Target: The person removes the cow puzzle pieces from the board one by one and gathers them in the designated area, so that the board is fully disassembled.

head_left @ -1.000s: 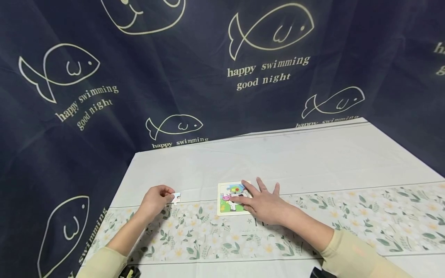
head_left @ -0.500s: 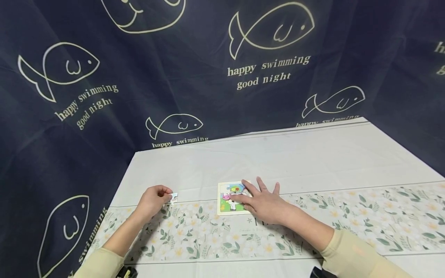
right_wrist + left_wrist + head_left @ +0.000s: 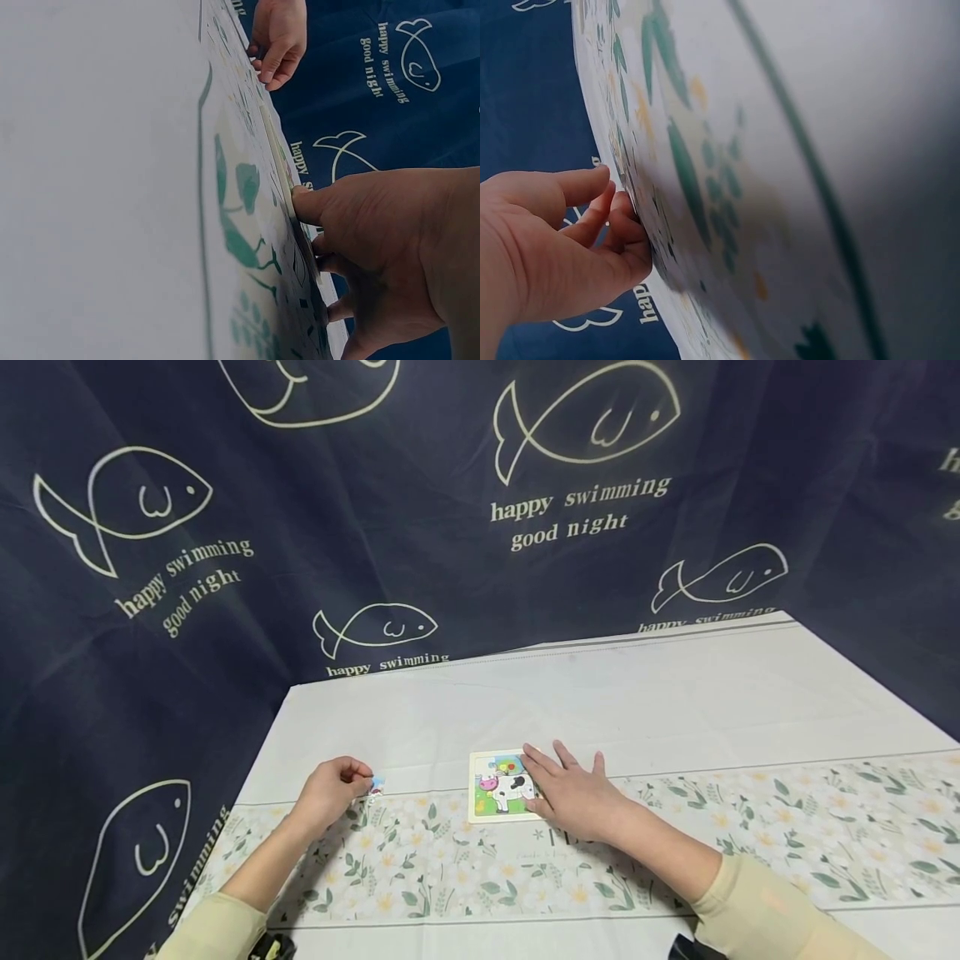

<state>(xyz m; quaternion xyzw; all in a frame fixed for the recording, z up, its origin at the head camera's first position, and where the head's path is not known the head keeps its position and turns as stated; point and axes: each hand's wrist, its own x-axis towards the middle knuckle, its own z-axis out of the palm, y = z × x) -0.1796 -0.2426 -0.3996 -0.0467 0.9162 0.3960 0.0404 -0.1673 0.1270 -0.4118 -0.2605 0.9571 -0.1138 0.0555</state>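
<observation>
In the head view my left hand (image 3: 332, 792) pinches a small blue-and-white jigsaw piece (image 3: 377, 786) between thumb and fingers, left of the puzzle board. The left wrist view shows that hand's curled fingers (image 3: 622, 225) close to the tablecloth, but the piece is hidden there. A square jigsaw puzzle board (image 3: 472, 789) with a cream frame lies flat and shows a cow (image 3: 504, 793) on green grass. Its upper left corner has a pale patch. My right hand (image 3: 573, 795) rests with spread fingers on the board's right side, covering that edge; the right wrist view shows its thumb (image 3: 307, 204) at the frame.
A white tablecloth (image 3: 637, 710) with a floral band (image 3: 810, 827) covers the table. Behind and to the left hangs a dark blue curtain (image 3: 465, 568) printed with fish and lettering, meeting the table's far edge.
My left hand has shifted slightly left and turned the jigsaw piece, so less of it shows. A finger of my right hand has drawn back from the cow, uncovering more of the picture.
</observation>
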